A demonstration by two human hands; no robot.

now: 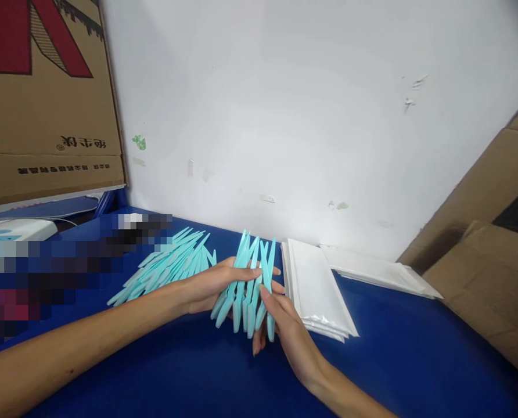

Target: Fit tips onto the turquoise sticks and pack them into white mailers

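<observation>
Several turquoise eyebrow razors (238, 310) are spread like a fan between my two hands, handles up and covered blades toward me. My left hand (209, 284) is closed round most of them, its thumb pressed across the handles. At the right end of the fan, my right hand (291, 325) pinches the last razors between thumb and fingers. Some fingers of both hands are hidden behind the razors. To the left of my left hand, a loose pile of the same razors (163, 273) lies on the blue table (189, 371).
Flat white packets (317, 287) lie stacked right of my hands, with more white packets (381, 270) behind them along the wall. Cardboard boxes stand at the right (489, 290) and upper left (45, 110). A white device (21, 229) sits at the left edge, near a blurred patch.
</observation>
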